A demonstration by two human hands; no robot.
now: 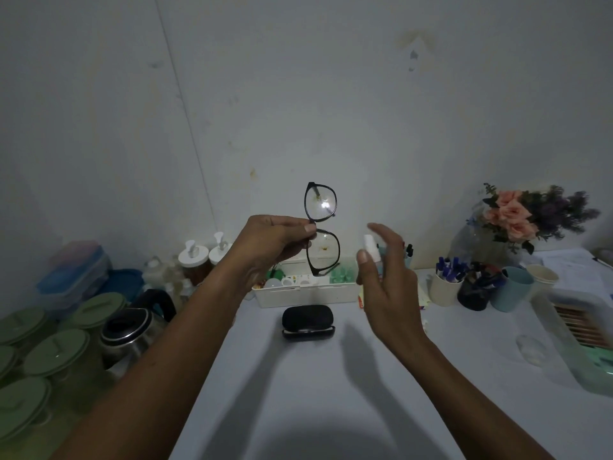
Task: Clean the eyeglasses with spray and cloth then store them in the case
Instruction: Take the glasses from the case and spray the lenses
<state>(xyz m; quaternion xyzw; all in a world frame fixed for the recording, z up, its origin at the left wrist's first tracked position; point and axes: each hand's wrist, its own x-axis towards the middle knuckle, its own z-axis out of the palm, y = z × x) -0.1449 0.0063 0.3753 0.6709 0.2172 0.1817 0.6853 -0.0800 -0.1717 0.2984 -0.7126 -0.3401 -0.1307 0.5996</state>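
My left hand (265, 242) pinches the black-framed eyeglasses (321, 227) at the bridge and holds them upright, one lens above the other, over the table. A light glints in the upper lens. Just to their right, my right hand (384, 270) grips a small spray bottle (371, 249) with a white nozzle that points toward the glasses. The black glasses case (307, 322) lies on the white table (331, 376) below the glasses, slightly ajar. I see no cloth.
A white organiser tray (305, 293) with small items stands behind the case. At the left are a steel kettle (132, 327) and green lidded containers (56, 353). At the right stand cups with pens (446, 283), a flower bouquet (520, 217) and a pale green bin (577, 333).
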